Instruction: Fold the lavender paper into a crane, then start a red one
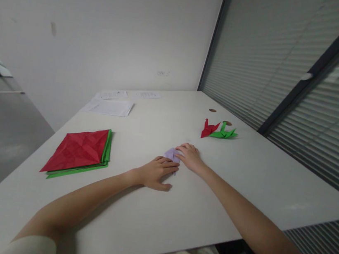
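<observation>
A small folded piece of light purple paper (172, 154) lies on the white table, partly covered by both hands. My left hand (156, 172) rests flat over its near edge, fingers stretched out and thumb apart. From the right, my right hand (191, 156) lies over the paper's other side with its fingers bent onto it; whether they pinch it is hard to see. Past my right hand stand two origami cranes side by side, a red crane (209, 129) and a green crane (224, 131).
At the left sits a stack of creased paper sheets, a red sheet (80, 150) on top of green sheets (108, 148). White printed papers (112, 107) lie at the far left of the table (131, 226). A blind-covered glass partition (260, 51) borders the right side.
</observation>
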A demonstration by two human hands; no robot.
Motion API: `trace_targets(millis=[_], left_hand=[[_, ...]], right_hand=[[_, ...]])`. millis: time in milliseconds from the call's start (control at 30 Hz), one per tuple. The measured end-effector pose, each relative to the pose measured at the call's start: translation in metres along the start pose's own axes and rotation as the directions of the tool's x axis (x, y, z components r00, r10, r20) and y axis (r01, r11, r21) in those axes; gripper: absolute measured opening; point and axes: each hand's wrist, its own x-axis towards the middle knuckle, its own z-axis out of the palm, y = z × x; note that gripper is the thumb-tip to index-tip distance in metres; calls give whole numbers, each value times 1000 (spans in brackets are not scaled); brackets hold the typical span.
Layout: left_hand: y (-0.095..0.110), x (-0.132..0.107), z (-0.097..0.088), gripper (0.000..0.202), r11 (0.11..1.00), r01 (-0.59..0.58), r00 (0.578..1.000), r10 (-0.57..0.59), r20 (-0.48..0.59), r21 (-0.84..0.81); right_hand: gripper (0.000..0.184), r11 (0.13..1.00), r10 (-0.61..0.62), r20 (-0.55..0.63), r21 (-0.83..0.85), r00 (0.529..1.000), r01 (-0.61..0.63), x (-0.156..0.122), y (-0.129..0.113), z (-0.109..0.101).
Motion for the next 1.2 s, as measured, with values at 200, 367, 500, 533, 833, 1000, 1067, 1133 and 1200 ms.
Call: trace_targets(millis=[200, 367, 500, 533, 833, 1000, 1067, 1133, 1200], left_hand=[[-1, -2, 1, 69, 1000, 6, 1000, -6, 5, 5], [-2, -2, 2, 69, 1000, 2, 1000, -2, -2, 6], [-2, -2, 2, 68, 1000, -10, 1000, 10, -2, 10], [-1, -2, 2, 68, 1000, -11, 1000, 11, -1, 13], [1, -4, 3, 53, 1000, 11, 999, -11, -45, 10], [-1, -5, 7, 28, 984, 178, 969, -169, -183, 33], [-4, -4, 9, 31, 968, 249, 941, -236, -241, 22], [-9, -4, 10, 35, 964, 265, 928, -255, -270, 0], [-16, -4, 12, 28, 970, 241, 938, -237, -251, -16]], right_hand=[[53, 994, -106, 106, 43, 989, 102, -2, 11, -17], [66, 982, -165, 138, 111, 977, 150, -1, 23, -15], [57, 995, -59, 113, 82, 992, 49, 5, 27, -9], [55, 998, -14, 102, 70, 995, 7, 6, 27, -8], [32, 959, -143, -84, 234, 986, 159, 11, 31, -2], [27, 847, -426, -9, 347, 905, 402, 5, 19, -9], [24, 852, -439, 17, 324, 898, 410, 1, 12, -16], [26, 869, -434, 52, 289, 900, 402, -2, 7, -23], [33, 873, -438, 92, 283, 894, 398, -5, 4, -28]])
